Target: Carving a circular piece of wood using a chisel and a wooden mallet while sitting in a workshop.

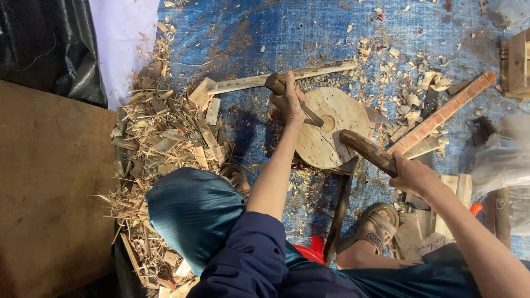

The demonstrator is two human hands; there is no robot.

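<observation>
A round wooden block (331, 118) lies on the blue tarp (265, 33) in front of me. My left hand (289, 99) grips a chisel (282, 88) by its wooden handle; the metal blade slants down onto the block's top near its centre. My right hand (411, 174) holds a dark wooden mallet (367, 150), its head hanging just over the block's right edge, a little apart from the chisel. My knee in teal trousers (193, 212) is at lower left and my sandalled foot (375, 223) at lower right.
A heap of wood scraps and shavings (165, 132) lies left of the block. A long pale slat (281, 78) lies behind it, a reddish stick (441, 113) to the right. Wooden box (516, 63) at far right, plastic bag (499, 160), brown board (49, 193) at left.
</observation>
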